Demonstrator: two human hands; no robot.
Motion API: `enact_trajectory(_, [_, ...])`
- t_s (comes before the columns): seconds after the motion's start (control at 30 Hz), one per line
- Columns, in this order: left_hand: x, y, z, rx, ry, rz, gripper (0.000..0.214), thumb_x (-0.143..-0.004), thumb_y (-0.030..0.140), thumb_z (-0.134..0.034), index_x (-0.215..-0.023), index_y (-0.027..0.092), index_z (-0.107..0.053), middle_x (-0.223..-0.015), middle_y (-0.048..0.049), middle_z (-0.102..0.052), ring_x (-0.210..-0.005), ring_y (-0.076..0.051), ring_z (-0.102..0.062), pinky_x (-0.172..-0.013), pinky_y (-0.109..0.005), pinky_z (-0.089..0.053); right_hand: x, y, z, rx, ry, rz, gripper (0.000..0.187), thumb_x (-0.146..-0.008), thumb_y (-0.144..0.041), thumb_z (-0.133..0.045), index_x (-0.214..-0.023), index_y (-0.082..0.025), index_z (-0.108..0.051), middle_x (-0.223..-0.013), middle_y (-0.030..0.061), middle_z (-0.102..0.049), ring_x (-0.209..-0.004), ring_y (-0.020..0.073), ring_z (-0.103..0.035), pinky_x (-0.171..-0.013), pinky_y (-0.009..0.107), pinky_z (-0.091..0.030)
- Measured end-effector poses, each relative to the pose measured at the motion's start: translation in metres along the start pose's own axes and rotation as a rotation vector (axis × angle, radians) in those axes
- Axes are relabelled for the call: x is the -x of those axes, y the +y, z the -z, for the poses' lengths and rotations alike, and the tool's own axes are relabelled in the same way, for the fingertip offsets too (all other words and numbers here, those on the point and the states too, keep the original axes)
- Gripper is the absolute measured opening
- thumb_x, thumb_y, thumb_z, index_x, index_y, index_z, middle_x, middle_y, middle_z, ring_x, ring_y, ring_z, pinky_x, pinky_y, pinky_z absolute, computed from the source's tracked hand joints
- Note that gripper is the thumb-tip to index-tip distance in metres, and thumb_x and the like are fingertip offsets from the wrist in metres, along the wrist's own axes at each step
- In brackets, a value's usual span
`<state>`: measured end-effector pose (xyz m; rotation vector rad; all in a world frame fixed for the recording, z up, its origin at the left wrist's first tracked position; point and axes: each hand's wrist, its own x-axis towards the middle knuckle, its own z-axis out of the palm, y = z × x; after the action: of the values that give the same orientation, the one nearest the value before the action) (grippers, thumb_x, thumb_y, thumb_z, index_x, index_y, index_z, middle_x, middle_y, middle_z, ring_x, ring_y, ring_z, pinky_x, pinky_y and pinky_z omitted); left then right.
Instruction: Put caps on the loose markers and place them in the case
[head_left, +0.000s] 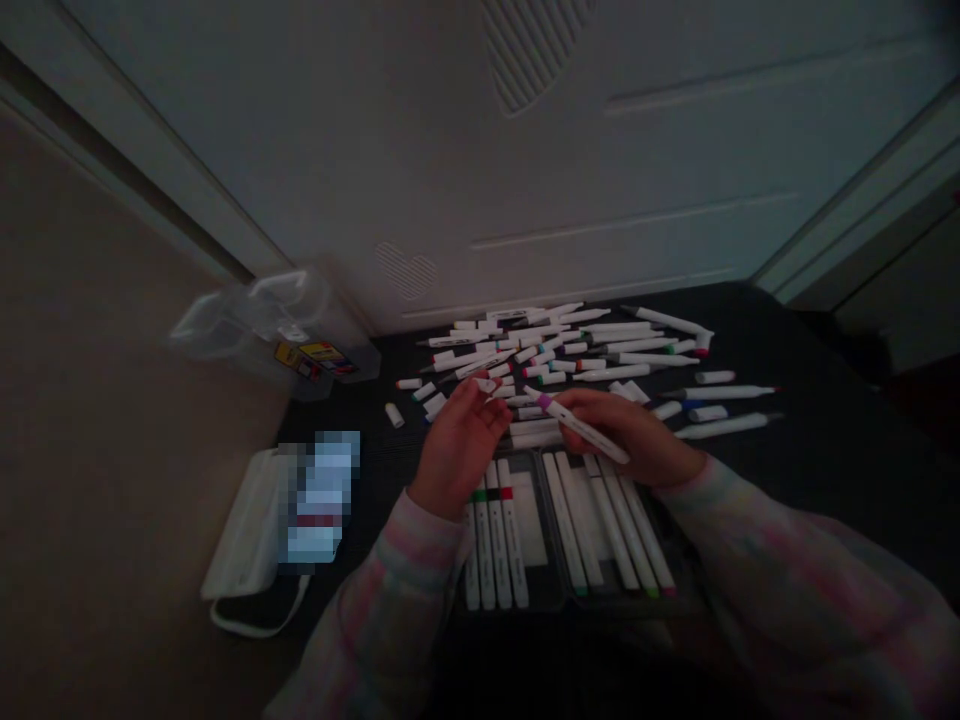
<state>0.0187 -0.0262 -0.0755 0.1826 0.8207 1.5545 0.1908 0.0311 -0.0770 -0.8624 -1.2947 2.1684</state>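
My right hand (643,432) is closed round a white marker (589,430) with a purple band near its bared tip, which points up and left. My left hand (461,440) pinches a small white marker cap (487,386) near that tip; cap and tip are apart. Beneath the hands lies an open clear case (553,560) with two halves. White markers with green, black and red bands (495,550) stand in its left half. More white markers (616,520) lie side by side in the right half, partly hidden by my right hand.
Uncapped markers (637,372) and loose caps (394,414) are strewn across the back of the dark table (817,500). Clear plastic cases (274,320) stand at the back left. A phone (322,500) with a blurred screen leans by a white object (244,525). A white door (450,150) rises behind.
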Motion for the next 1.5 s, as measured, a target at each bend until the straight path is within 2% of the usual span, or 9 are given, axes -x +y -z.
enact_trajectory(0.13, [0.001,-0.001,0.000,-0.005,-0.013,0.015,0.012,-0.081,0.018,-0.049,-0.083,0.019,-0.061,-0.078,0.0023,-0.064,-0.065,-0.007,-0.058,-0.066,-0.022,-0.047,0.000,0.002,0.001,0.070,-0.040,-0.004,0.016,-0.074,-0.025,-0.052,-0.084,-0.016,-0.062,-0.053,-0.0020,-0.054,-0.043,0.0078,-0.043,-0.040,0.020,-0.030])
enact_trajectory(0.4, [0.002,-0.003,0.000,-0.056,-0.005,0.040,0.011,-0.076,0.019,-0.053,-0.085,0.019,-0.060,-0.078,0.0004,-0.063,-0.065,-0.008,-0.058,-0.065,-0.023,-0.046,0.001,0.005,0.000,0.078,-0.015,-0.020,0.018,-0.073,-0.026,-0.055,-0.086,-0.017,-0.061,-0.053,-0.0021,-0.055,-0.044,0.0083,-0.044,-0.042,0.021,-0.030])
enact_trajectory(0.57, [0.001,-0.007,-0.001,-0.165,0.022,-0.072,0.014,-0.073,0.022,-0.058,-0.086,0.018,-0.057,-0.077,0.0002,-0.063,-0.068,-0.009,-0.058,-0.066,-0.023,-0.046,0.001,0.005,-0.001,0.075,-0.018,-0.050,0.018,-0.071,-0.024,-0.054,-0.086,-0.017,-0.061,-0.053,-0.0025,-0.055,-0.046,0.0089,-0.045,-0.045,0.022,-0.032])
enact_trajectory(0.83, [0.001,-0.010,0.000,-0.221,0.010,-0.149,0.015,-0.069,0.022,-0.062,-0.083,0.018,-0.058,-0.075,0.0006,-0.065,-0.067,-0.008,-0.058,-0.066,-0.022,-0.045,-0.001,0.005,-0.003,0.105,0.026,-0.067,0.019,-0.070,-0.027,-0.056,-0.086,-0.018,-0.061,-0.053,-0.0026,-0.055,-0.047,0.0097,-0.045,-0.047,0.023,-0.033])
enact_trajectory(0.97, [0.001,-0.013,0.001,-0.316,0.008,-0.217,0.018,-0.068,0.024,-0.063,-0.084,0.018,-0.059,-0.078,0.0005,-0.066,-0.066,-0.008,-0.058,-0.065,-0.023,-0.045,-0.001,0.004,-0.004,0.115,0.032,-0.056,0.018,-0.070,-0.027,-0.055,-0.085,-0.018,-0.061,-0.053,-0.0024,-0.054,-0.047,0.0100,-0.045,-0.047,0.024,-0.033])
enact_trajectory(1.2, [0.003,-0.017,0.001,-0.433,-0.016,-0.261,0.019,-0.072,0.026,-0.061,-0.090,0.020,-0.062,-0.086,-0.0007,-0.066,-0.072,-0.010,-0.059,-0.065,-0.023,-0.047,-0.002,0.005,-0.005,0.152,0.001,0.037,0.021,-0.075,-0.027,-0.057,-0.092,-0.017,-0.061,-0.057,-0.0034,-0.055,-0.051,0.0087,-0.045,-0.049,0.023,-0.033])
enact_trajectory(1.4, [0.003,-0.019,0.004,-0.468,-0.070,-0.286,0.019,-0.074,0.026,-0.060,-0.092,0.023,-0.063,-0.088,-0.0004,-0.067,-0.074,-0.011,-0.061,-0.071,-0.026,-0.048,-0.004,0.010,-0.006,0.186,-0.118,0.077,0.022,-0.075,-0.029,-0.061,-0.094,-0.018,-0.061,-0.063,-0.0035,-0.056,-0.054,0.0075,-0.046,-0.051,0.021,-0.034])
enact_trajectory(1.5, [0.007,-0.020,0.003,-0.570,-0.113,-0.345,0.018,-0.076,0.024,-0.059,-0.093,0.024,-0.064,-0.090,-0.0001,-0.068,-0.081,-0.013,-0.062,-0.077,-0.027,-0.047,-0.003,0.010,-0.007,0.183,-0.146,0.080,0.023,-0.076,-0.031,-0.060,-0.094,-0.017,-0.060,-0.060,-0.0044,-0.053,-0.051,0.0064,-0.044,-0.048,0.020,-0.033])
